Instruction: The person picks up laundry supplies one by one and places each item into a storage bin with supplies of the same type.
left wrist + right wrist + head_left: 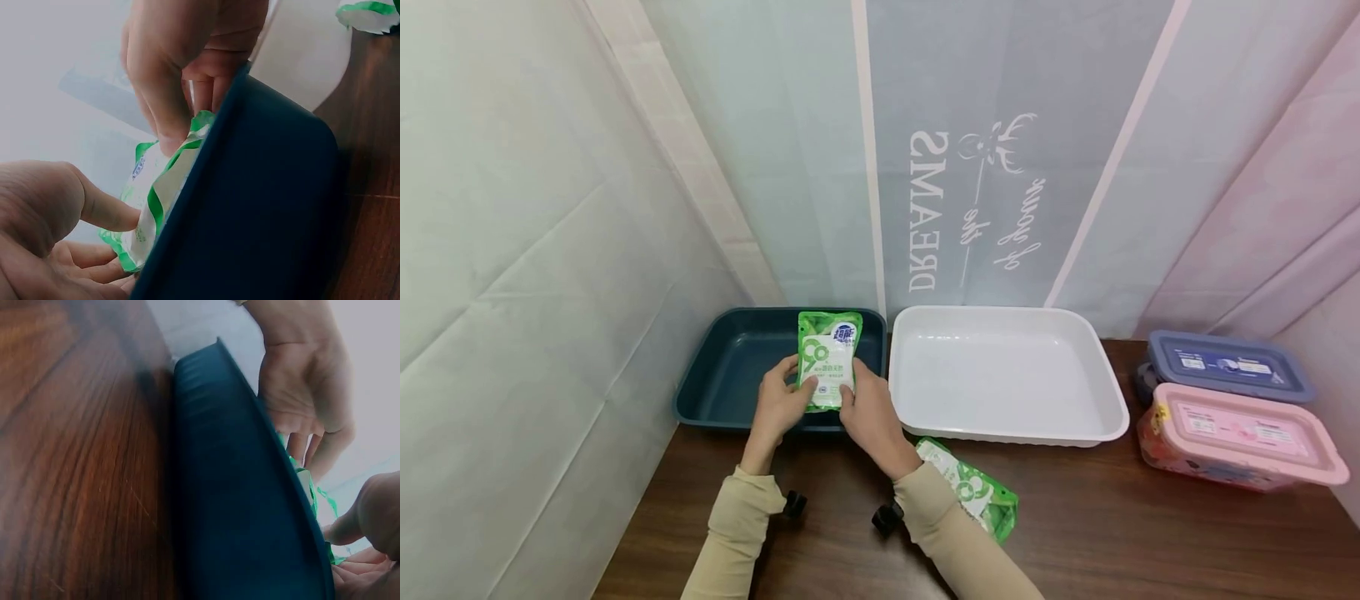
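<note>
A green and white plastic pouch (827, 362) with a blue logo is held upright over the dark blue tray (718, 367). My left hand (781, 402) grips its lower left edge, thumb on the front and fingers behind. On the lower right edge, my right hand (874, 410) pinches it the same way. Both thumbs press the pouch (147, 200) in the left wrist view, where the tray wall (250, 187) hides part of it. In the right wrist view the tray (237, 487) covers most of the pouch.
A white tray (1000, 375) stands to the right of the dark one. Another green and white pouch (973, 492) lies on the brown table (1097, 525), partly behind the right sleeve. Two lidded boxes, pink (1240, 433) and blue (1232, 367), sit at the far right. Curtains hang behind.
</note>
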Tool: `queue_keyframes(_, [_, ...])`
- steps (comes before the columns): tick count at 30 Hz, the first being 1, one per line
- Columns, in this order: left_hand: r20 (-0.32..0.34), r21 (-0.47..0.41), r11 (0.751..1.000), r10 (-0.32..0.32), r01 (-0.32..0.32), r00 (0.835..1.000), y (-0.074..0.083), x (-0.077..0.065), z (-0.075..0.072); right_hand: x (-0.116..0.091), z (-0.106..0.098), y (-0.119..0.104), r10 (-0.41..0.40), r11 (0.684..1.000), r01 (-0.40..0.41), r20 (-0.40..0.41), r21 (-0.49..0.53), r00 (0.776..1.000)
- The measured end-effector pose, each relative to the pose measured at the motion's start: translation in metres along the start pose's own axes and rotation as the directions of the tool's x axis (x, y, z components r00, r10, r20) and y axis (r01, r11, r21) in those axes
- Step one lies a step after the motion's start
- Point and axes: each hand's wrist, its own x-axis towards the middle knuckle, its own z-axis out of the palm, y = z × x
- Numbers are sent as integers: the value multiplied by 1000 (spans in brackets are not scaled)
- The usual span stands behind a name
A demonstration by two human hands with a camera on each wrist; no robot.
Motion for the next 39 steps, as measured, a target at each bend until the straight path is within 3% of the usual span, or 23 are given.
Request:
queue_keyframes(7, [-61,181,982,67,-55,996,-5,2,5,5,7,-1,-66,970,48,-71,-238,995])
queue_keyframes(11, [-111,273,960,90,-56,990,-5,1,7,6,10,-2,-73,955,50,-67,-291,995])
queue_keyframes(21, [-193,358,933,116,-40,974,-7,-3,17,7,13,-1,-76,927,52,-51,-370,996])
queue_keyframes(32, [-181,431,901,125,-35,976,-11,0,19,9,15,-5,5,906,-4,0,-423,1000])
queue_keyframes(39, [-153,424,905,110,-35,982,-11,-1,20,7,18,-2,-74,870,70,12,-488,997])
